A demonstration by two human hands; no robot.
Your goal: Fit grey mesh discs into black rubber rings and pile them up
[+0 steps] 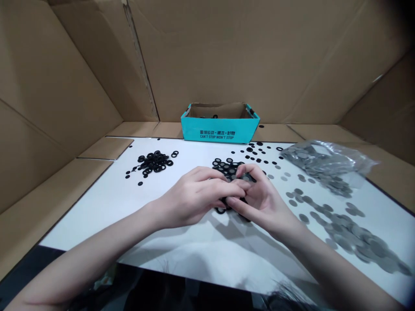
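**Forearms [106,246] angled inward to the middle pile**

Left hand [189,201] and right hand [264,198] meet over the near side of the middle pile of rings and discs [229,171], which spreads beyond their fingertips. Their curled fingers touch (whether they pinch anything, I cannot tell). Loose grey discs [346,233] lie nearer the right hand; another ring pile [155,160], the left.
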